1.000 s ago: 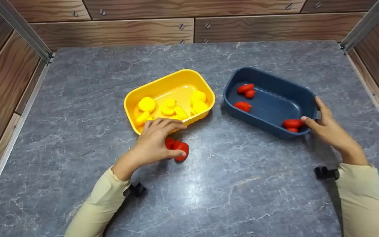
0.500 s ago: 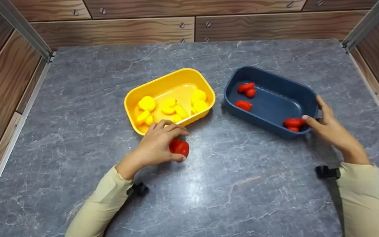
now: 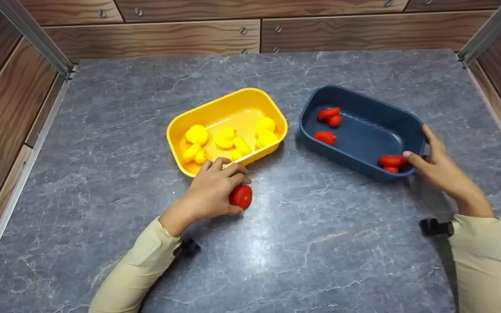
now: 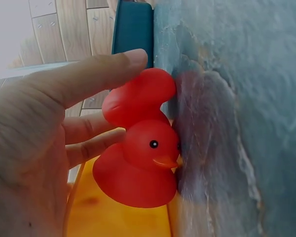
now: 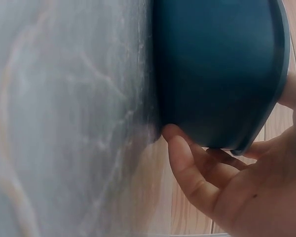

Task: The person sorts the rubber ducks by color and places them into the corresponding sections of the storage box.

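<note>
My left hand [image 3: 213, 191] curls around a pair of red rubber ducks in front of the yellow bin [image 3: 172, 148]. In the left wrist view the nearer duck [image 4: 138, 177] stands upright, its eye and orange beak showing. Behind it, the other red duck [image 4: 138, 98] lies tipped over, the thumb along its top and fingers behind. The head view shows only one rounded red part [image 3: 241, 196] between thumb and fingers. At the right, my right hand [image 3: 444, 174] grips the short end of the dark blue bin [image 3: 363, 98], thumb over the rim and fingers outside.
Several yellow ducks [image 3: 197, 134] lie in the yellow bin. Red ducks [image 3: 392, 161] lie in the blue bin, one close to the right thumb. Both bins stand on a grey marbled table [image 3: 302, 261] with wood-patterned walls [image 3: 155, 39] around it.
The left thumb and fingers have drawn closer together around the red ducks, which have turned and bunched up. My right hand has stayed on the blue bin.
</note>
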`<state>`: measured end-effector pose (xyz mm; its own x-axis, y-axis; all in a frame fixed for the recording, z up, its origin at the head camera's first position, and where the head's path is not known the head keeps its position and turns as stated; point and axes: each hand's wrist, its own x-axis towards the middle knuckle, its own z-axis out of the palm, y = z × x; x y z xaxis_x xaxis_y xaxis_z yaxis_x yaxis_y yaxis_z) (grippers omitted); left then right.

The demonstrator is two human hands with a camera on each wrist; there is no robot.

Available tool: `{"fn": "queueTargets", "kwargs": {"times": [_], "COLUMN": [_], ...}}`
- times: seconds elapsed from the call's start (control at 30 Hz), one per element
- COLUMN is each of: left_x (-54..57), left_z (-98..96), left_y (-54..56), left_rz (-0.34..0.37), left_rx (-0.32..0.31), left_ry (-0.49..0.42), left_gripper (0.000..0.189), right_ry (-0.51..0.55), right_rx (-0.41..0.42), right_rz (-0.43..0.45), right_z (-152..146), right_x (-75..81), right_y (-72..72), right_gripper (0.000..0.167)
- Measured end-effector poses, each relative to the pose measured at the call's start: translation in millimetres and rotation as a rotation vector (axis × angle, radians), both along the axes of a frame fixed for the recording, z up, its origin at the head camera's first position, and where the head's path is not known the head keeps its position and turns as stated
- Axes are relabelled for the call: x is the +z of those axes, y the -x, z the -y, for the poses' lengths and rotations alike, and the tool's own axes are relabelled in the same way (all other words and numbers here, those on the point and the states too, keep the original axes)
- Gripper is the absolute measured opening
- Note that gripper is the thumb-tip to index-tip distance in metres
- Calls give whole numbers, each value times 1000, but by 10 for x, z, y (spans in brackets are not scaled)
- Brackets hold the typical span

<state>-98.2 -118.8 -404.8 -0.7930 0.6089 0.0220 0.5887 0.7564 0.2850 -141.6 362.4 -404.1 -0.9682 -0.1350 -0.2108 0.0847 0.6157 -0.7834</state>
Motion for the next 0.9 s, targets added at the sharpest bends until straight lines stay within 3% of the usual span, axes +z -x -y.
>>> {"fn": "queueTargets", "kwargs": {"times": [0.57,0.9], "left_x": [-6,47], "left_z": [8,48], "left_y": [13,21], "left_rz": [-27,100], "left_rx": [-23,-14], "left_ry": [53,-79], "left_gripper": [52,54], "right_ry": [-25,-44], "right_rx": [20,21], "right_rz": [8,21], "right_z": [-7,-14], "right_x": [-4,4], "right_y": [0,-4], "right_gripper": [86,86]}}
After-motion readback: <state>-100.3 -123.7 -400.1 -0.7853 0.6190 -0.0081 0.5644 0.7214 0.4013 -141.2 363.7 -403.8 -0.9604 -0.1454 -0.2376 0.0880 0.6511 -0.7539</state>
